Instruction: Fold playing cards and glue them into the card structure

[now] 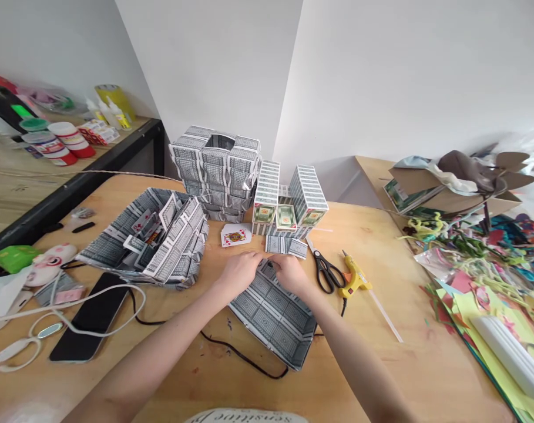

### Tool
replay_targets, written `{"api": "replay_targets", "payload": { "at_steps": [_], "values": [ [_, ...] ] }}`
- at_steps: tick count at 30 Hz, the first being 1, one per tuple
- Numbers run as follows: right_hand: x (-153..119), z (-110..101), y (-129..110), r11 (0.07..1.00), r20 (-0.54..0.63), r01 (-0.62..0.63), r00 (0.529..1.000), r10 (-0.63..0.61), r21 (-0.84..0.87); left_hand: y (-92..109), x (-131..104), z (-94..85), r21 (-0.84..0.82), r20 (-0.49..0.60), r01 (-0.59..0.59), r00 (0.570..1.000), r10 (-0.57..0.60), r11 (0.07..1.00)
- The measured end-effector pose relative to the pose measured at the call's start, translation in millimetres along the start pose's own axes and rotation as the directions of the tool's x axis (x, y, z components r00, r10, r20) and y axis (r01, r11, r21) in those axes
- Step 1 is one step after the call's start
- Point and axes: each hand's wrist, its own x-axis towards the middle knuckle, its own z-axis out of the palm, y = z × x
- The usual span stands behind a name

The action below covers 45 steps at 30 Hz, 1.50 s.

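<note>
A shallow tray made of grey-backed playing cards [275,314] lies tilted on the table in front of me. My left hand [244,271] pinches its far rim at the left, fingers closed. Close beside it, my right hand [289,272] grips the same rim, thumb and fingers pressed together. The fingertips partly cover what lies between them. Just beyond my hands are a few loose cards lying face down [286,246] and a small stack of cards face up [235,235]. To the right are black-handled scissors [327,273] and a yellow hot glue gun [353,276].
A card-built basket [178,241] holding loose cards stands left, with a taller card-built box [218,170] behind it. Card packs [288,200] are stacked at the back. A phone [90,320] and white cable lie left; craft scraps [478,252] crowd the right.
</note>
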Motion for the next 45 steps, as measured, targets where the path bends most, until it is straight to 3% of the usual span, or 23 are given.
{"api": "replay_targets", "payload": {
  "at_steps": [13, 16, 18, 20, 23, 26, 30, 37, 45],
  "values": [
    [-5, 2, -10, 0.970, 0.069, -0.046, 0.996, 0.064, -0.238, -5, 5, -4.5, 0.091, 0.042, -0.064, 0.997, 0.061, 0.994],
    [-6, 1, -10, 0.967, 0.058, -0.062, 0.995, 0.079, -0.249, -8, 4, 0.4, -0.013, -0.005, -0.077, 0.997, 0.077, 0.997],
    [-4, -2, -11, 0.965, 0.046, -0.083, 0.994, 0.097, -0.248, -9, 3, 5.5, -0.154, -0.100, -0.077, 0.993, 0.062, 0.985],
    [-1, -5, -13, 0.962, 0.038, -0.103, 0.993, 0.116, -0.253, -10, 3, 9.1, -0.291, -0.189, -0.029, 0.982, -0.027, 0.956],
    [6, -10, -15, 0.959, 0.005, -0.138, 0.990, 0.144, -0.248, -11, 5, 7.7, -0.366, -0.229, 0.009, 0.968, -0.100, 0.930],
    [13, -9, -15, 0.965, -0.043, -0.171, 0.985, 0.166, -0.199, -10, 9, 1.1, -0.289, -0.222, 0.052, 0.968, -0.119, 0.956],
    [19, -1, -11, 0.963, -0.086, -0.212, 0.976, 0.200, -0.166, -7, 12, -4.4, -0.164, -0.127, 0.139, 0.979, -0.160, 0.977],
    [21, 8, -6, 0.973, -0.102, -0.189, 0.979, 0.176, -0.134, -6, 14, -4.4, -0.053, -0.082, 0.073, 0.994, -0.078, 0.996],
    [21, 9, -4, 0.978, -0.105, -0.160, 0.984, 0.146, -0.136, -3, 14, -6.1, 0.013, -0.036, 0.065, 0.997, -0.065, 0.998]
  ]
}}
